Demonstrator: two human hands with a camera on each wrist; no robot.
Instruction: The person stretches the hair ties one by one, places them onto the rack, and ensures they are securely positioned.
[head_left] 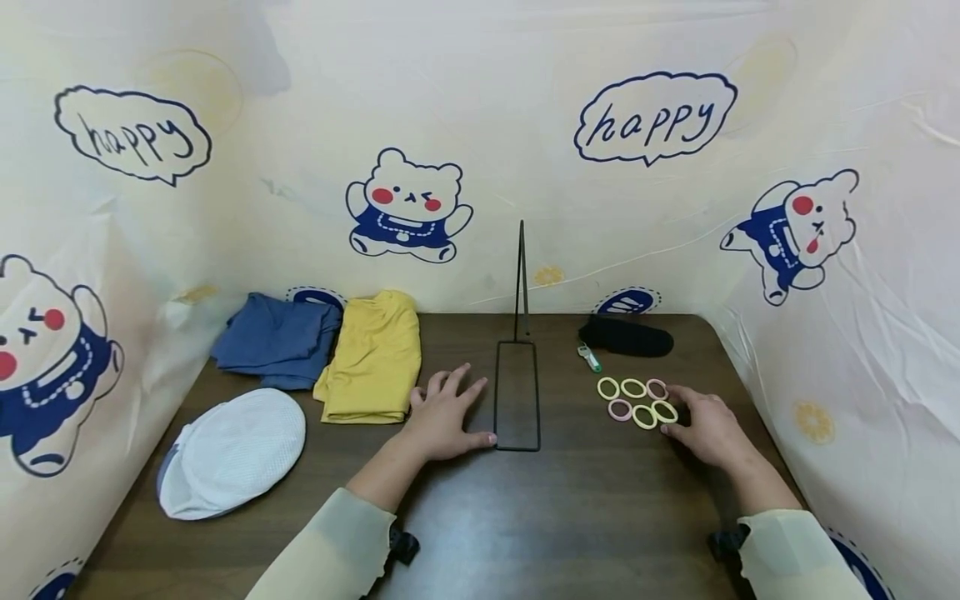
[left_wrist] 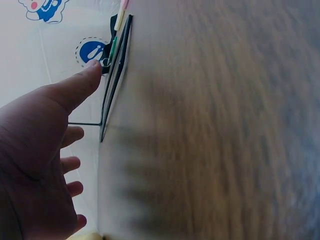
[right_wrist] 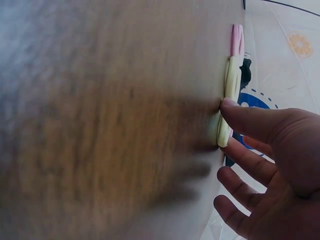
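On the right of the table, the thumb and forefinger of my right hand [head_left: 708,429] pinch the near yellow ring [head_left: 653,409] from two sides. That ring lies flat, beside several more yellow and pink rings [head_left: 619,418]. In the right wrist view, the thumb touches one side of the yellow ring [right_wrist: 223,132] and the forefinger the other. My left hand [head_left: 444,421] has its fingers spread and holds nothing. Its thumb tip is by the near left corner of a black wire stand [head_left: 517,450], which has a rectangular base and a tall upright; contact cannot be made out.
Behind the rings lie a small key-like item with a green end [head_left: 588,358] and a black cloth bundle [head_left: 626,336]. Folded blue cloth [head_left: 277,337], folded yellow cloth [head_left: 375,358] and a white cap [head_left: 236,454] are at the left. Printed fabric walls surround the table [head_left: 570,508].
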